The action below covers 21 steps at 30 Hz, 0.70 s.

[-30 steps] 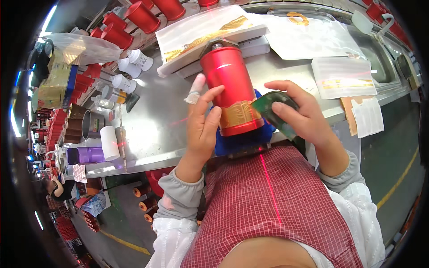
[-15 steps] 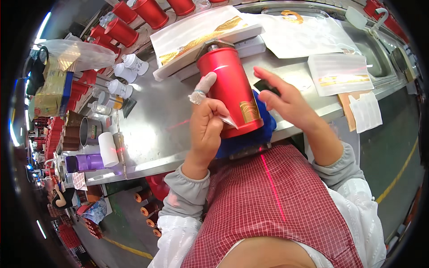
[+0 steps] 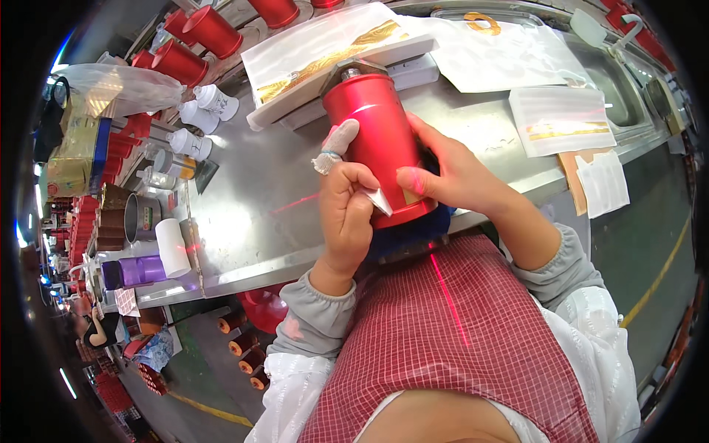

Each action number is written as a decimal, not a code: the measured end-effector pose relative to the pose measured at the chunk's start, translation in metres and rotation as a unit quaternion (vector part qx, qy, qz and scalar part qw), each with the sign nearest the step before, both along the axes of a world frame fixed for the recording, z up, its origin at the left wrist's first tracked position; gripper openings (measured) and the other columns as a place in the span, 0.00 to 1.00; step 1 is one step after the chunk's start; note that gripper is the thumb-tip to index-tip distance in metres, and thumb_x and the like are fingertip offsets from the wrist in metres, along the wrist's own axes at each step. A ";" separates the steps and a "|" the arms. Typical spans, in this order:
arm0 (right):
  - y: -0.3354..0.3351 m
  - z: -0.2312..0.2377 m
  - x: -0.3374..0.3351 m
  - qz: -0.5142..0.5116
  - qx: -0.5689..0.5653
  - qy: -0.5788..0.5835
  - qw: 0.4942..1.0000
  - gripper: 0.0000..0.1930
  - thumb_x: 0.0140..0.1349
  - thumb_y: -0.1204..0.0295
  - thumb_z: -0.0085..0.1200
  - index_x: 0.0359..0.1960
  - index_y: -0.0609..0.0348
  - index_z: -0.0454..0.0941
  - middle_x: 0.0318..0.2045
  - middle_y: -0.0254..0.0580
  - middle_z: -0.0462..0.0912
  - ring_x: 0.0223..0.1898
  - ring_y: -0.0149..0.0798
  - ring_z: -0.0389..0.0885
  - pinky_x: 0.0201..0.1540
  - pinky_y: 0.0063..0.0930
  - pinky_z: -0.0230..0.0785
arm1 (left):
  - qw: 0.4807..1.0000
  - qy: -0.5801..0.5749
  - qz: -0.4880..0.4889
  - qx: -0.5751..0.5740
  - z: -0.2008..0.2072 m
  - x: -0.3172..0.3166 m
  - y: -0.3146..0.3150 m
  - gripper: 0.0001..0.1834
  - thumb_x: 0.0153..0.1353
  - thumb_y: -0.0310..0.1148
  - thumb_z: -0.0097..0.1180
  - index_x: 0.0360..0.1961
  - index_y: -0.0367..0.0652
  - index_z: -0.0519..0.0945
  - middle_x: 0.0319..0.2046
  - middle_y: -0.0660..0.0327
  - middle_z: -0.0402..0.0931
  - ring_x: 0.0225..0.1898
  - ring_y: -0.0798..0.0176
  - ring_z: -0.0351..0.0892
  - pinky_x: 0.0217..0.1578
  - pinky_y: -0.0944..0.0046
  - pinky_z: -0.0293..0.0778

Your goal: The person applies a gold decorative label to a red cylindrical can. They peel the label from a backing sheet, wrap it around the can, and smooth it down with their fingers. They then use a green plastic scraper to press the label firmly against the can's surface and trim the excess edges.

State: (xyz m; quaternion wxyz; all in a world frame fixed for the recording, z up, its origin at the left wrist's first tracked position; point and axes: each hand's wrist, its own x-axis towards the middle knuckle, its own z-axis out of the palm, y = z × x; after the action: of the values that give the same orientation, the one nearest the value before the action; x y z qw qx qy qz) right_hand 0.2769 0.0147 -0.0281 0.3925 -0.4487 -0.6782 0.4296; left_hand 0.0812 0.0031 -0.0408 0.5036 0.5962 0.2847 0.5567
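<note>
A red metallic cylinder-shaped canister [image 3: 373, 111] lies tilted in front of me, its lower end toward my apron, over a blue support [image 3: 410, 236]. My left hand [image 3: 346, 210] is at its left side, thumb and finger pinching a small white slip of paper [image 3: 380, 201]. A whitish cloth cover [image 3: 336, 144] wraps one raised finger against the canister. My right hand [image 3: 461, 173] grips the right side, its thumb over the front beside a gold patterned patch [image 3: 410, 196], now mostly hidden. Something dark shows between that thumb and fingers; I cannot make out what.
Beyond the canister, a white sheet with gold strips [image 3: 325, 55] rests on a raised board. More white sheets [image 3: 561, 111] lie right, before a metal sink [image 3: 628, 103]. White bottles [image 3: 198, 117], a paper roll [image 3: 173, 247] and several red canisters [image 3: 213, 33] stand left on the steel bench [image 3: 251, 244].
My right hand has come in from the right and closed onto the canister, its thumb now covering most of the gold patch. My left hand still pinches the white slip.
</note>
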 end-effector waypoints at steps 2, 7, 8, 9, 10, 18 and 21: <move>-0.005 -0.012 0.002 -0.047 0.098 -0.011 0.994 0.24 0.64 0.65 0.56 0.59 0.66 0.69 0.54 0.60 0.75 0.53 0.48 0.79 0.50 0.33 0.73 | 0.999 -0.042 -0.005 -0.007 -0.003 0.000 0.000 0.10 0.58 0.17 0.37 0.35 0.38 0.71 0.64 0.52 0.62 0.33 0.77 0.66 0.34 0.75 0.66; -0.024 0.007 0.006 -0.027 0.149 -0.036 0.988 0.17 0.59 0.84 0.49 0.48 0.55 0.80 0.59 0.57 0.72 0.62 0.54 0.71 0.59 0.39 0.66 | 1.000 -0.020 0.005 0.012 -0.008 -0.005 0.000 0.10 0.58 0.22 0.42 0.41 0.42 0.70 0.71 0.45 0.53 0.72 0.54 0.52 0.69 0.53 0.49; -0.025 0.010 0.003 -0.021 0.165 -0.054 0.985 0.17 0.58 0.84 0.49 0.47 0.55 0.80 0.59 0.58 0.71 0.63 0.55 0.69 0.60 0.40 0.65 | 0.999 -0.037 0.020 0.011 -0.009 -0.001 -0.003 0.12 0.59 0.23 0.44 0.45 0.41 0.70 0.71 0.45 0.53 0.72 0.53 0.52 0.70 0.52 0.48; -0.026 0.013 0.000 -0.015 0.180 -0.072 0.981 0.16 0.57 0.84 0.49 0.46 0.56 0.79 0.60 0.58 0.71 0.64 0.55 0.68 0.61 0.41 0.64 | 0.999 -0.042 0.031 0.017 -0.012 -0.001 -0.006 0.15 0.60 0.26 0.47 0.50 0.40 0.68 0.70 0.45 0.53 0.71 0.53 0.54 0.69 0.53 0.50; -0.028 0.013 -0.002 -0.019 0.175 -0.064 0.982 0.14 0.57 0.84 0.49 0.43 0.58 0.79 0.59 0.59 0.71 0.66 0.56 0.64 0.62 0.43 0.63 | 0.998 -0.046 0.043 0.021 -0.016 -0.001 -0.009 0.20 0.61 0.28 0.50 0.54 0.38 0.67 0.70 0.45 0.54 0.69 0.53 0.56 0.68 0.53 0.52; -0.032 0.021 0.008 -0.095 0.062 0.056 0.992 0.21 0.63 0.83 0.48 0.59 0.58 0.72 0.51 0.51 0.79 0.53 0.39 0.78 0.52 0.30 0.72 | 0.930 0.297 0.132 0.171 -0.012 -0.004 -0.036 0.53 0.57 0.46 0.66 0.71 0.31 0.47 0.70 0.39 0.50 0.71 0.40 0.53 0.69 0.48 0.50; -0.021 0.019 0.022 -0.106 -0.022 0.152 0.982 0.18 0.65 0.78 0.51 0.58 0.62 0.70 0.43 0.38 0.82 0.42 0.26 0.79 0.46 0.22 0.73 | 0.913 0.332 0.157 0.177 -0.010 0.001 -0.034 0.55 0.57 0.47 0.67 0.72 0.30 0.46 0.69 0.37 0.51 0.70 0.40 0.55 0.68 0.48 0.53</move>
State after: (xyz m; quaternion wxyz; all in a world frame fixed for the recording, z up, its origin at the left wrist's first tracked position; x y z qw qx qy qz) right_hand 0.2988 -0.0063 -0.0087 0.5242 -0.4559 -0.5496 0.4640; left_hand 0.0827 -0.0311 -0.0507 0.1722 0.7738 0.4220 0.4399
